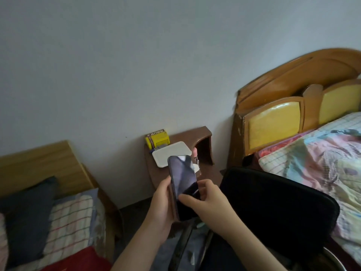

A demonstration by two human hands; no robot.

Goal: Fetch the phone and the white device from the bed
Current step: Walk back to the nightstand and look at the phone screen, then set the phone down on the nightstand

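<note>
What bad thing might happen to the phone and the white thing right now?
The phone is held in both hands, left hand and right hand, above the floor, so a slip might drop it. The white device seems to hang over the nightstand edge; a bump from the phone might knock it off.

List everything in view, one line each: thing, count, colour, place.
glossy dark phone: one, black, held in both hands
flat rounded white device: one, white, behind phone, over nightstand
small yellow box: one, yellow, nightstand back
brown wooden nightstand: one, brown, against wall
padded black chair back: one, black, right of hands
orange wooden headboard: one, orange, right
dark blue pillow: one, left bed
left hand: grip on phone
right hand: grip on phone
</note>
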